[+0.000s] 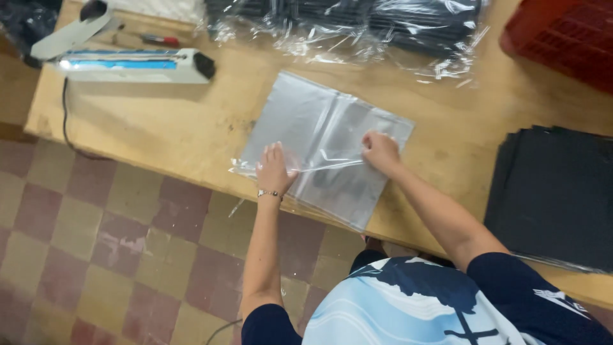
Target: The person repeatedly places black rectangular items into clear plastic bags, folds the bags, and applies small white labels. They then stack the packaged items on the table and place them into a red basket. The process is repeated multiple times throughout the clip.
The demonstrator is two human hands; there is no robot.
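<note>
Head view looks down on a wooden tabletop where a stack of clear plastic bags lies near the front edge. The left hand rests flat with its fingers spread and pressing on the near left corner of the stack, gripping nothing. The right hand has its fingers curled shut, pinching the edge of the top bag, which lifts in a thin fold between the two hands. To do this well, it seems best to keep the left palm firm so the lower bags do not slide, and to peel only one film, slowly, so the layers do not cling. A pile of black sheets lies to the right, wrapped dark bundles at the back, a heat sealer far left, and a red crate in the corner
</note>
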